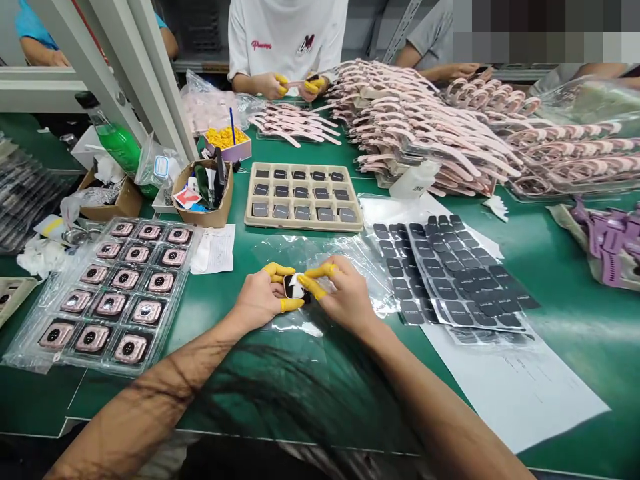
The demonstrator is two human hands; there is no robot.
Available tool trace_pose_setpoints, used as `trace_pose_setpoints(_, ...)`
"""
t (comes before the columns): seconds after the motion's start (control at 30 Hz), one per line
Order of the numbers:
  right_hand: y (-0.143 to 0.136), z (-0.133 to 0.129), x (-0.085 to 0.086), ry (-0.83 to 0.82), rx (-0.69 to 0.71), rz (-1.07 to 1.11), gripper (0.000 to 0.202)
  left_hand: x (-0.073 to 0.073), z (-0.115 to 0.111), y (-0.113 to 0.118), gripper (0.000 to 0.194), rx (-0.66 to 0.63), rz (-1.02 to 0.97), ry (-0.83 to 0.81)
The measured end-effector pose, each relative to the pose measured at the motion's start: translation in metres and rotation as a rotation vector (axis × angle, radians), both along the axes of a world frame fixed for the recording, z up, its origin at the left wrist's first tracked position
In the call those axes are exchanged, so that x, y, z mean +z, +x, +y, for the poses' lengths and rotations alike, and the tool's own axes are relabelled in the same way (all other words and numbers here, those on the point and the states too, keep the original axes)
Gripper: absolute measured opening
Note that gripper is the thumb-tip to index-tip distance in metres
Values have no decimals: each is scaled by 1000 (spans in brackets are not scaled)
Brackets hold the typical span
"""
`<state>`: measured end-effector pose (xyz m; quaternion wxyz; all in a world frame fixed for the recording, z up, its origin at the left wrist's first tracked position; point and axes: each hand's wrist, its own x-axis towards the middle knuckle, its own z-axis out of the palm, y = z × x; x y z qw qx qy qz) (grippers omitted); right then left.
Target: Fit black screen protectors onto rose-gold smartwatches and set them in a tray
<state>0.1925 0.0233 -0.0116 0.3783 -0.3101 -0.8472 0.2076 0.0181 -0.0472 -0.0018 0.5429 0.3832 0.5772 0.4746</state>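
My left hand (257, 299), with yellow finger cots on its fingertips, grips a small dark-faced watch case (289, 287) by its edges. Pinched in my right hand (347, 293), also in yellow finger cots, is a small white wipe (299, 285) that lies against the watch face. Part of the case is hidden by the wipe and fingers. Clear plastic film (280, 321) lies on the green table beneath both hands. Beyond them stands a beige compartment tray (304, 225) holding dark square pieces. To the left, a clear blister tray (167, 320) carries rose-gold watch cases, backs up.
Sheets of black square stickers (445, 290) rest on white paper (520, 393) at right. Behind them are a white bottle (415, 179) and piled pink straps (415, 120). A cardboard box (210, 210) and green bottle (120, 143) stand at left. A co-worker (287, 40) sits opposite.
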Motion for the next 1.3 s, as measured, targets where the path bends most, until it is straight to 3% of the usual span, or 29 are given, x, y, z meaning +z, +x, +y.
trace_pose_setpoints(0.13, 1, 5, -3, -66, 9, 9, 22, 0, 0, 1, 52, -1, 42, -3)
trace_pose_setpoints(0.23, 6, 11, 0, -136, -238, -12, 31, 1, 2, 1, 55, 37, -10, -38)
trace_pose_setpoints(0.3, 8, 10, 2, -154, -310, 24, 33, 2, 3, 2, 57, 60, -32, -49)
trace_pose_setpoints(0.4, 3, 2, 0, -176, -165, 65, 30, 3, 3, 2, 59, 48, -48, -40)
trace_pose_setpoints(0.47, -1, 0, -3, -206, -150, 7, 30, 4, 3, 2, 60, 15, -43, -43)
trace_pose_setpoints(0.6, 10, 14, -3, -80, -398, -211, 27, 10, 3, 0, 69, 80, -73, -73)
trace_pose_setpoints(0.7, 26, 16, 1, 57, -279, -303, 32, 12, 4, -1, 73, 184, -124, -58)
trace_pose_setpoints(0.8, 29, 5, 3, 27, -78, -395, 29, 10, 6, -2, 71, 207, -144, -17)
trace_pose_setpoints(1.07, 12, -11, -7, -186, -171, -298, 17, 13, 3, -1, 78, 197, -182, -34)
trace_pose_setpoints(1.3, 7, -11, -2, -70, -186, -318, 18, 11, 3, -4, 76, 186, -152, 19)
